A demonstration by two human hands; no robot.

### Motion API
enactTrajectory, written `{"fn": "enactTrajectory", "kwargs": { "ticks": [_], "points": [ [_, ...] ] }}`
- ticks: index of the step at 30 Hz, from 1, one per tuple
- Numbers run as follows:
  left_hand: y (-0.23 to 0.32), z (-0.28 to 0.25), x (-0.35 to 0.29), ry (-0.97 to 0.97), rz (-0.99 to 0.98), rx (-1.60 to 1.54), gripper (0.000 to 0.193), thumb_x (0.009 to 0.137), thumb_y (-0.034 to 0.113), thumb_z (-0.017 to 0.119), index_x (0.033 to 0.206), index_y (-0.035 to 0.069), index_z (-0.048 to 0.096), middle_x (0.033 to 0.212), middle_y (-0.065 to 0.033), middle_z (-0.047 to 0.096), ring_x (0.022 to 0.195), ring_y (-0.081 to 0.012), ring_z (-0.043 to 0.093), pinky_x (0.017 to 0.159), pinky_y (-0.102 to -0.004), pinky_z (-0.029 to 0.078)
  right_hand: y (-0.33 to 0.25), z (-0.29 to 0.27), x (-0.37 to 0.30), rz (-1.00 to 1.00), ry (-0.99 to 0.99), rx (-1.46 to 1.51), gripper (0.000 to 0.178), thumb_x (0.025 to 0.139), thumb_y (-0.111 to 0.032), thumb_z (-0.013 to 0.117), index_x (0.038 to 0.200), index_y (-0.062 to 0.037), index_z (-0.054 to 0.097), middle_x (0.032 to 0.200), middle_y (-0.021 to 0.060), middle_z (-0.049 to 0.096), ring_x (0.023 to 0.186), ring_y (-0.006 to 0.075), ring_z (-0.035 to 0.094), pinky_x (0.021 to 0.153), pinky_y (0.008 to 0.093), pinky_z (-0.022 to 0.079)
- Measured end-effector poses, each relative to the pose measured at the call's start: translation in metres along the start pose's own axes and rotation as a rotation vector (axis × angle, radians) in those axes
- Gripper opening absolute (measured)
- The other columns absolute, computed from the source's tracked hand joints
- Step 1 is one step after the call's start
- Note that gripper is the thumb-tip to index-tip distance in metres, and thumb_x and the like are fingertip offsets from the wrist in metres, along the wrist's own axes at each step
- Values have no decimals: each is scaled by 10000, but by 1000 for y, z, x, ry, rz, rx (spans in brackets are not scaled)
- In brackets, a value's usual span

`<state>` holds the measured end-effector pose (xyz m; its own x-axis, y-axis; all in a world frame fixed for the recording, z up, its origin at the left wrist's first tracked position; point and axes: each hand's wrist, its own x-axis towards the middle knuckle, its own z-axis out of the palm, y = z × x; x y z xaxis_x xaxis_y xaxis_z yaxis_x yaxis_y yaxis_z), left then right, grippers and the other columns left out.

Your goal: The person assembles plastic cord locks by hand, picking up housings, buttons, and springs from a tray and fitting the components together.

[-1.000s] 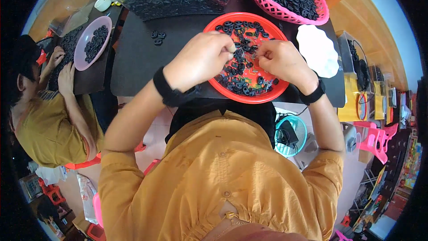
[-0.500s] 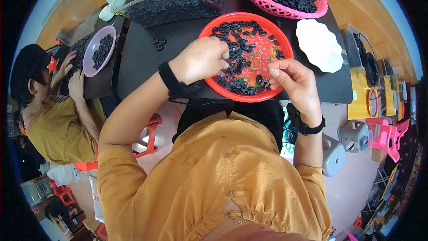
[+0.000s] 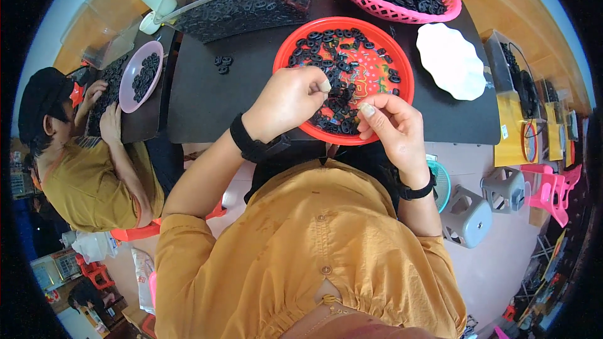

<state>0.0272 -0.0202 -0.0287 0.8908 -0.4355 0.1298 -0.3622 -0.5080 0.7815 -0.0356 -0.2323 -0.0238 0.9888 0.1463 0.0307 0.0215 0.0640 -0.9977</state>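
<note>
Wearer's got on a mustard-orange top (image 3: 314,257), short sleeves, small matching buttons running down the middle and a gathered bit tied at the neckline. Black band (image 3: 254,144) on the left wrist, chunky like a watch, and a thinner black strap (image 3: 416,189) on the right one. Both hands bare.

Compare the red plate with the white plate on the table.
The red plate is round and scattered with small black rings; the white plate has a wavy edge and lies bare. Both hands work over the red plate; the white plate sits untouched to its right. Both rest flat on the dark table.
</note>
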Motion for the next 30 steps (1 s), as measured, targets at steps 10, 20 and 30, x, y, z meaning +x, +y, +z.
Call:
{"fn": "enactTrajectory", "kwargs": {
  "ticks": [10,20,30],
  "points": [
    [2,-5,13,-49,207,211,114,783,60,679,880,23,632,786,-113,633,707,-238,634,655,-340,510,0,2,-1,-10,66,25,153,936,-133,606,985,8,643,749,32,633,639,88,605,583,224,521],
    [-6,1,18,-42,232,251,116,833,87,643,921,13,626,837,-122,650,704,-237,629,636,-346,502,3,2,-2,-22,63,-14,144,935,-126,607,981,7,643,759,40,641,643,88,613,572,230,521],
    [27,12,-15,107,-100,-692,128,926,71,590,1025,-8,611,840,-41,659,649,-77,598,547,-206,495,2,31,9,-96,39,196,149,961,-108,558,1034,17,592,857,53,632,736,105,618,671,233,527]
  ]
}}
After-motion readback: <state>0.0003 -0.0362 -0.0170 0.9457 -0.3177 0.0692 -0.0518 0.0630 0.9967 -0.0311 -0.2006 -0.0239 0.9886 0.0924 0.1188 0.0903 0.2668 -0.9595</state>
